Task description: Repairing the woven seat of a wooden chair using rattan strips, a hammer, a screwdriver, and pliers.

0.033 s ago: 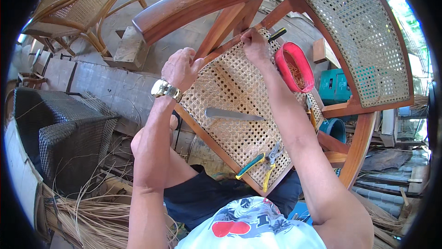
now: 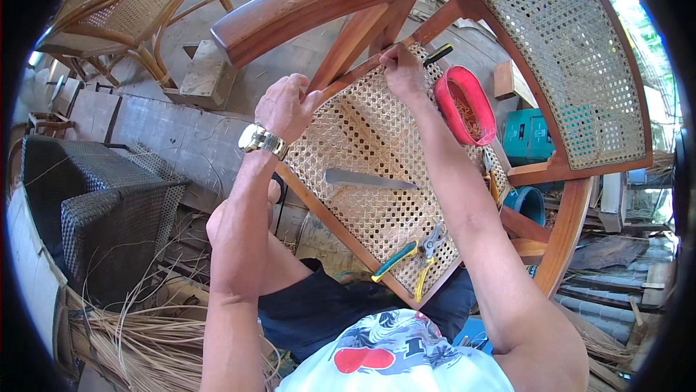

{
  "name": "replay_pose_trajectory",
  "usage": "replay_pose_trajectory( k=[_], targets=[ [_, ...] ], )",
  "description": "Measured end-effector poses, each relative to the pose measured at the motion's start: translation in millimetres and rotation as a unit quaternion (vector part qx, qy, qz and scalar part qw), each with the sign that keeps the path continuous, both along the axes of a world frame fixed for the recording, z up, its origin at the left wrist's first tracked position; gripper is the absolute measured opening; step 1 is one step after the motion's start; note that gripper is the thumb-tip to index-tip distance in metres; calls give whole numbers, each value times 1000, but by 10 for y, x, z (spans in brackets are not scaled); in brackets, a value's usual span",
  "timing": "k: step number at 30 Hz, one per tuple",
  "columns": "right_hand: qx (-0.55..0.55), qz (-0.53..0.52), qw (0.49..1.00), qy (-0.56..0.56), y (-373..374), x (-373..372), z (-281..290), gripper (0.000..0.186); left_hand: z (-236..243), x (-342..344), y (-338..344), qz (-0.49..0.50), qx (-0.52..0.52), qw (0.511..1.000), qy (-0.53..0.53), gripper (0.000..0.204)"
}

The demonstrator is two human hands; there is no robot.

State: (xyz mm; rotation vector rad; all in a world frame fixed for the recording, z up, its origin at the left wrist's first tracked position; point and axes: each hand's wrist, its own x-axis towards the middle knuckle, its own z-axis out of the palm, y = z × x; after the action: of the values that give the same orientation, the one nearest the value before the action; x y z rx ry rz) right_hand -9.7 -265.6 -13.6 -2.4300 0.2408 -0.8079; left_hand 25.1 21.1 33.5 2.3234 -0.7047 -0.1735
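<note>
A wooden armchair with a cane-webbed seat (image 2: 348, 149) lies tilted across my lap. My left hand (image 2: 284, 107), with a metal watch on its wrist, is at the seat's left wooden rim, fingers curled; what they hold, if anything, is hidden. Close to the far rim, my right hand (image 2: 402, 72) is closed in a pinch over the cane, and I cannot make out what is between the fingers. A knife-like metal blade (image 2: 370, 179) rests mid-seat. Pruning shears (image 2: 420, 254) with green and yellow handles lie at the near corner. Beside my right forearm is a red oval container (image 2: 464, 106) with cane scraps inside.
A black-and-yellow handle (image 2: 438, 54) shows beyond my right hand. The curved armrest (image 2: 341, 1) and cane backrest (image 2: 569, 59) rise around the seat. Cane strands (image 2: 145, 338) are heaped at lower left, below a dark woven chair (image 2: 109, 211). A teal box (image 2: 528, 136) stands at right.
</note>
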Motion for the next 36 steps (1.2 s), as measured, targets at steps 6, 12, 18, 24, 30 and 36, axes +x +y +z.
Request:
replay_pose_trajectory(
  k=[6,12,18,24,30,36],
  targets=[
    [-7,-9,998,59,23,48,95,6,-9,8,28,2,-26,999,-44,37],
    [171,132,927,307,144,-76,535,16,18,26,25,2,-29,999,-38,39],
    [217,-13,970,108,-101,-886,795,22,10,33,24,9,-72,997,-35,35],
    [160,-391,899,-111,-890,-2138,811,21,153,-115,-312,-121,-116,985,-40,26],
    [186,-523,830,52,-1177,-2745,759,34,-127,-63,-1085,-196,-89,955,-203,36],
    [132,-571,794,159,-629,-2817,645,54,-472,146,-1622,-149,-75,962,-217,52]
  ],
)
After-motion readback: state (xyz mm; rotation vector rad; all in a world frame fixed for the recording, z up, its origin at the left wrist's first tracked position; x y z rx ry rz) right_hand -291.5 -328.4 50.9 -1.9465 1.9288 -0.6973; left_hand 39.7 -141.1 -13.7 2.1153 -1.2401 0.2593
